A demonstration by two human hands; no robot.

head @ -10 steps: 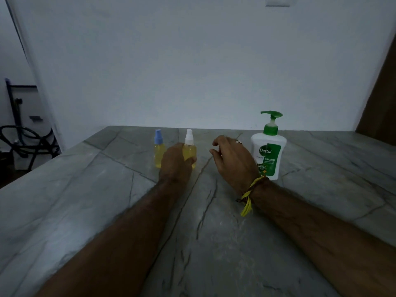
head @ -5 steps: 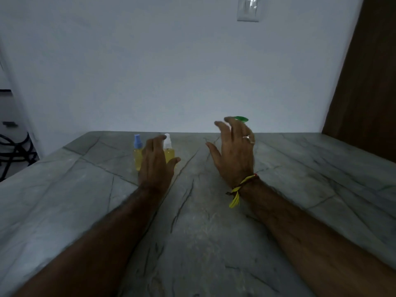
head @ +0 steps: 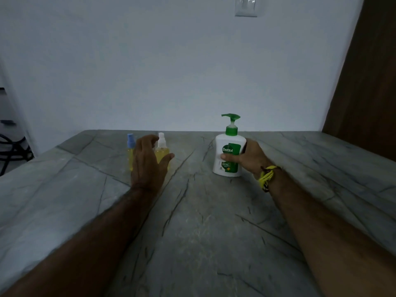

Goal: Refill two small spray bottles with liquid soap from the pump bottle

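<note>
A white pump bottle (head: pixel 228 146) with a green pump head and green label stands upright on the grey stone table (head: pixel 192 221), right of centre. My right hand (head: pixel 246 157) grips its body from the right, thumb across the label. Two small spray bottles of yellow liquid stand side by side at the left: one with a blue cap (head: pixel 130 146), one with a white cap (head: pixel 162 146). My left hand (head: pixel 149 163) hovers in front of them with fingers spread and relaxed, holding nothing and partly hiding both bottles.
A white wall with a switch plate (head: pixel 245 6) rises behind the table. A brown door (head: pixel 368 82) stands at the far right. Dark metal furniture (head: pixel 10 151) sits beyond the table's left edge.
My right hand moved right and closed around the pump bottle, which it had been covering. My left hand stayed open in front of the spray bottles.
</note>
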